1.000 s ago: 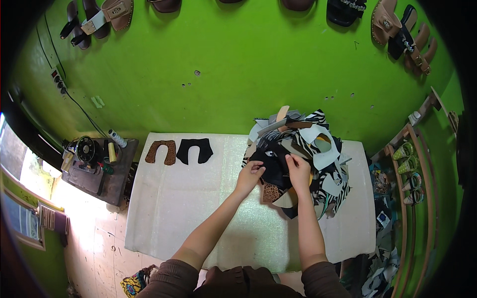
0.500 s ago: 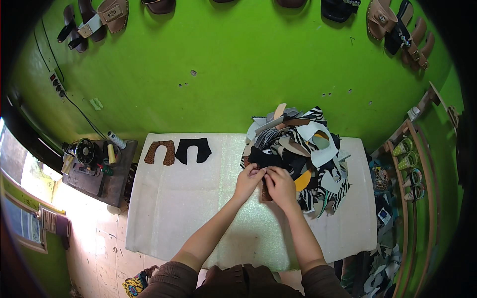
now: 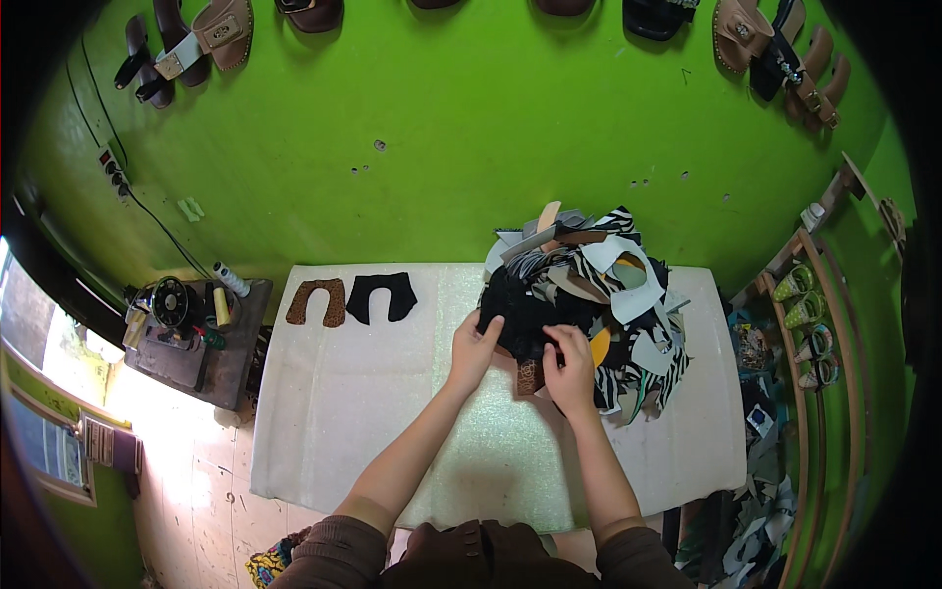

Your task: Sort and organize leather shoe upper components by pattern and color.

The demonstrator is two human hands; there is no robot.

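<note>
At the front left of a heap of cut material scraps (image 3: 628, 285), a black scrap (image 3: 517, 316) lies between my hands. My left hand (image 3: 473, 351) grips its left edge, thumb on top and the other fingers beneath. By the lower right edge of that scrap is my right hand (image 3: 571, 371), its thumb and forefinger apart. A leopard-print scrap (image 3: 529, 377) pokes out below the black one. Farther left on the table lie two U-shaped cut pieces, one leopard-print (image 3: 316, 301) and one black (image 3: 381, 297).
The pale-covered table (image 3: 343, 422) stands against a green wall. A sewing machine (image 3: 172, 301) on a small dark table is at the left. To the right, a wooden rack (image 3: 803, 412) holds shoes, with more scraps (image 3: 751, 535) below. Sandals (image 3: 224, 34) hang along the top.
My hands have moved apart from their pinch close together. The black scrap now spreads out between them, and my right hand's fingers have opened.
</note>
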